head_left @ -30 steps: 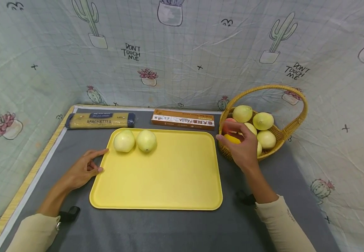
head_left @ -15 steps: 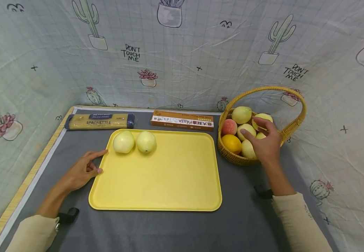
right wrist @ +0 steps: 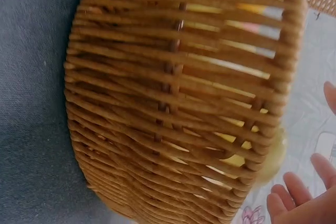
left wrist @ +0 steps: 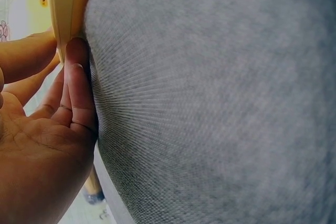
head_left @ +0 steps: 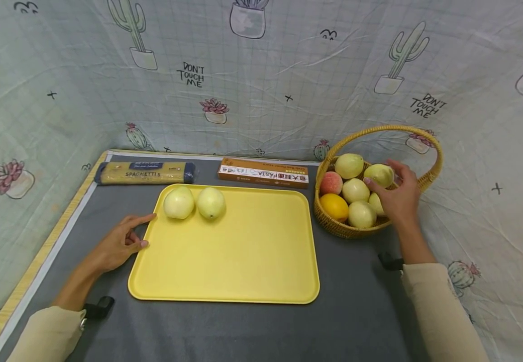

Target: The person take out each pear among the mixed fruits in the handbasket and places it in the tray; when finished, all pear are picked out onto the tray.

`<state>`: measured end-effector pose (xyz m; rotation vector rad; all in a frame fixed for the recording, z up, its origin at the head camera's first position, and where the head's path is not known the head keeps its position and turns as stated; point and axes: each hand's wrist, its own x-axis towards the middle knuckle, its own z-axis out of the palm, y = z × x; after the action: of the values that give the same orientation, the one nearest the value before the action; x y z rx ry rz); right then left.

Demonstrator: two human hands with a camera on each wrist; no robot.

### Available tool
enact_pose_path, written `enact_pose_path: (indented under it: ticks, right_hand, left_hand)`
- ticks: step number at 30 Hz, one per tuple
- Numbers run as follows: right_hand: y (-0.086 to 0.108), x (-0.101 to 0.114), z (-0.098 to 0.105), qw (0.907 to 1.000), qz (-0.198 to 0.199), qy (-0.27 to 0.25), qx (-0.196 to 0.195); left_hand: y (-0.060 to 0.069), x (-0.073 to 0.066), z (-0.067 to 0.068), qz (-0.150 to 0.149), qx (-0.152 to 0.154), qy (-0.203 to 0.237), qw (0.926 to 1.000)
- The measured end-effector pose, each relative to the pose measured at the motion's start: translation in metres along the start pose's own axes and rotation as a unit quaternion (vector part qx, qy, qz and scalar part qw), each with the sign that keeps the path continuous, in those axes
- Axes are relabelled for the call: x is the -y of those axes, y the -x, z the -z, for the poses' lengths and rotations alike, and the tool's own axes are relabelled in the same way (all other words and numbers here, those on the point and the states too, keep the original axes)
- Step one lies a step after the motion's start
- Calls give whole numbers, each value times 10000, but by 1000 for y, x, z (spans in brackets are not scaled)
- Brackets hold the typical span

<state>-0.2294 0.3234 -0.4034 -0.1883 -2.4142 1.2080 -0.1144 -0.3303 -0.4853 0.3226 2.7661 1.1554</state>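
At the left edge of the yellow tray point(head_left: 225, 251), my left hand point(head_left: 115, 247) holds the rim, thumb and index on it; in the left wrist view, other fingers of the left hand point(left wrist: 47, 129) lie low against the rim point(left wrist: 65, 14). Two pale green round fruits point(head_left: 178, 202) point(head_left: 211, 203) sit at the tray's back left. My right hand point(head_left: 399, 193) is over the right side of the wicker basket point(head_left: 340, 230), thumb and fingers spread around a yellow-green fruit point(head_left: 379, 176). The right wrist view shows bent, parted fingers of the right hand point(right wrist: 304, 192) beside the basket wall point(right wrist: 157, 93).
Behind the tray lie a spaghetti pack point(head_left: 145, 173) and a pasta box point(head_left: 263, 173). The basket also holds a red fruit point(head_left: 331, 183), an orange one point(head_left: 334, 207) and several pale fruits. Its tall handle point(head_left: 388, 127) arches over it; a printed cloth point(head_left: 261, 65) hangs behind.
My right hand has moved rightward from above the orange and red fruits to the yellow-green fruit at the basket's back right. My left hand has stayed at the tray's edge.
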Motion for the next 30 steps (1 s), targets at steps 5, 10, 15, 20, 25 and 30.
enact_pose_path:
  ticks: [5, 10, 15, 20, 25, 30]
  right_hand:
    - [-8, -4, 1, 9989, -274, 321, 202]
    - [-15, -10, 0, 9956, -529, 587, 506]
    - [-22, -15, -2, 9927, -669, 793, 610]
    - [-26, -21, -3, 9914, -753, 788, 720]
    - [-28, -25, -4, 9895, -897, 739, 862]
    - [-28, -25, -5, 9895, -1005, 659, 803]
  left_hand:
    - [0, -2, 1, 32, 33, 24, 10000]
    - [0, -3, 1, 49, 41, 34, 10000]
    - [1, -3, 1, -19, -8, 48, 10000]
    - [1, -1, 1, -69, -46, 54, 10000]
    - [1, 0, 1, -88, -46, 80, 9999]
    - [0, 1, 0, -44, -40, 80, 9999]
